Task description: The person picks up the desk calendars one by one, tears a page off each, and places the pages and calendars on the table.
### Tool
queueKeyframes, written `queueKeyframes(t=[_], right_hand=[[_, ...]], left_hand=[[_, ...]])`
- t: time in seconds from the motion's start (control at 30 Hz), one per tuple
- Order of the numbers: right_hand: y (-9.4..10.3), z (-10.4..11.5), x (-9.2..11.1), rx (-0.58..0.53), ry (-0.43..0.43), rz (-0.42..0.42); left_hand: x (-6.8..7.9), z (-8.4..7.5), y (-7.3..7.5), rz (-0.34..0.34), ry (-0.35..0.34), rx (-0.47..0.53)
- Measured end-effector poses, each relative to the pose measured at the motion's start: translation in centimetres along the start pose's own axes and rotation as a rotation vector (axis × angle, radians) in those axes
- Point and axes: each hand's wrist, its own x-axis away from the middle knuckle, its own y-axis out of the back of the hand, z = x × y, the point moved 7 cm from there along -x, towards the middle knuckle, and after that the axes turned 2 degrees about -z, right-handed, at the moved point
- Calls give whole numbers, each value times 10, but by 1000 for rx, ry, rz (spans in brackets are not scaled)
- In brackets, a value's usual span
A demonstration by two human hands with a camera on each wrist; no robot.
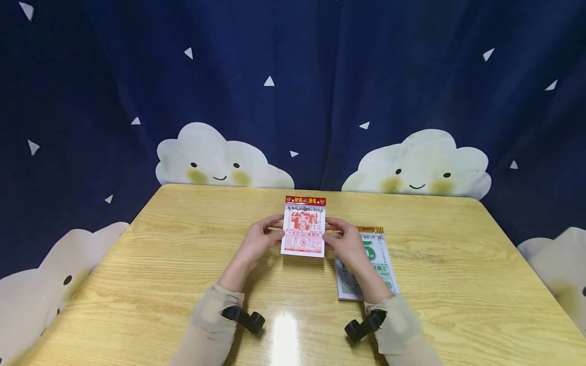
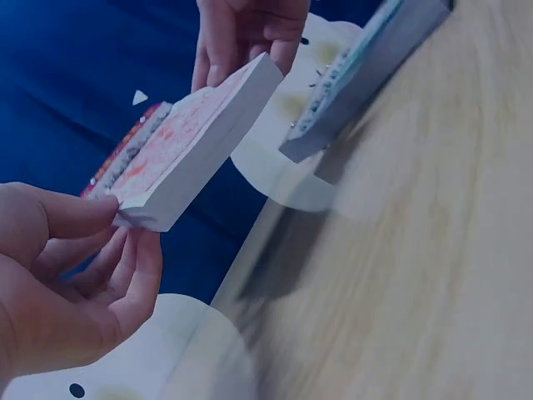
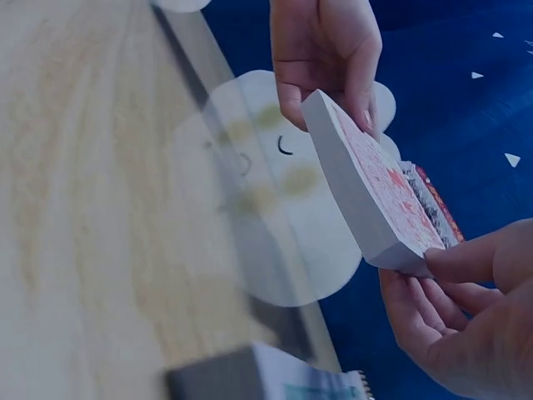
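Observation:
Both hands hold up a small, thick tear-off calendar (image 1: 303,231) above the table, one at each side edge. Its top page is printed in red on white, under a red header strip with yellow characters. My left hand (image 1: 259,239) pinches the left edge, thumb in front and fingers behind, as the left wrist view shows. On the opposite edge, my right hand (image 1: 346,244) pinches it the same way. A larger tear-off calendar (image 1: 386,267) with green print lies on the table, partly hidden beneath the right hand and forearm.
The light wooden table (image 1: 160,269) reaches back to a dark blue curtain (image 1: 302,76) with white clouds and triangles. Black camera straps (image 1: 238,315) sit on both sleeved wrists. Glare shows on the tabletop near the front.

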Motion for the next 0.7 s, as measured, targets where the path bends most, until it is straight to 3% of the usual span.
queueKeyframes(t=[0.37, 0.7], right_hand=[[22, 16, 0, -45, 61, 26], [30, 24, 3, -111, 85, 74]], left_hand=[[-2, -8, -17, 75, -43, 124], [-4, -10, -23, 175, -14, 195]])
